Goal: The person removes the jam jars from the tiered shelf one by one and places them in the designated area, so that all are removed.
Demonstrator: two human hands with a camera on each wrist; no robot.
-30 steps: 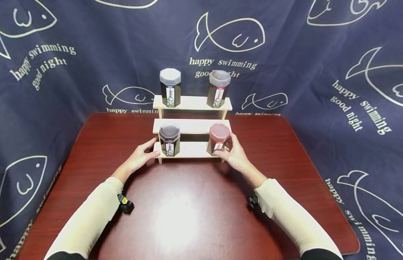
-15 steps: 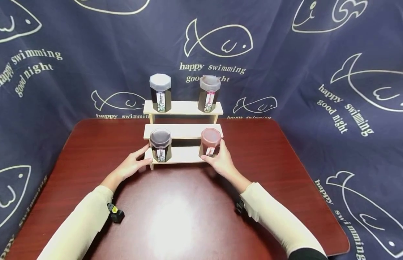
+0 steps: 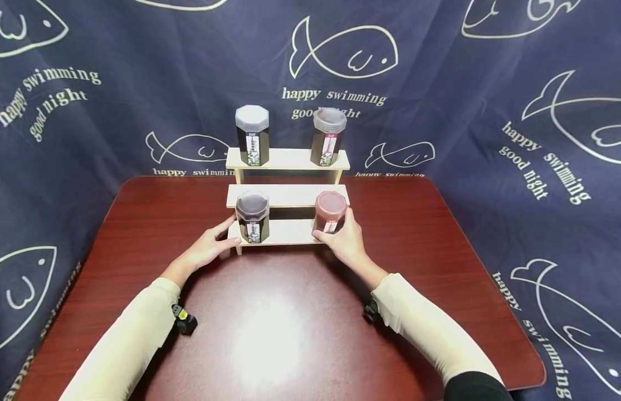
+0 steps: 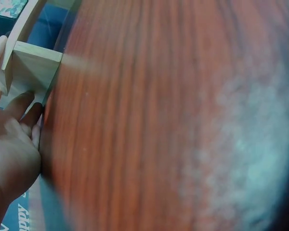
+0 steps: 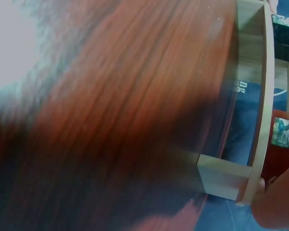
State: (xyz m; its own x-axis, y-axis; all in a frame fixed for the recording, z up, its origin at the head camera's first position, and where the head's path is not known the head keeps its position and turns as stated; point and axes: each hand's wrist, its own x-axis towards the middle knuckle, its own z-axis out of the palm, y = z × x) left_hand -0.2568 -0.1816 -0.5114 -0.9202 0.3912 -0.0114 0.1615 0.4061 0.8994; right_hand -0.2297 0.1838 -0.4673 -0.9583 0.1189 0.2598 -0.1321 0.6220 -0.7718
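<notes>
Fingers of the right hand (image 3: 348, 240) curl round a faceted, pink-lidded dark jar (image 3: 331, 205), upright at lower right on a pale rack (image 3: 291, 195). The left hand (image 3: 206, 248), thumb spread, holds the rack's left end.

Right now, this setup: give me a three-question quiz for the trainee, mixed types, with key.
1. How many jars stand on the wooden shelf? A) two B) three C) four
2. True or false: the white-lidded jar stands on the top tier.
3. Match each hand to its nearest jar: left hand, right hand; pink-lidded jar, grey-lidded jar.

Key: 1. C. 2. True. 3. Left hand, grey-lidded jar; right hand, pink-lidded jar.
</notes>
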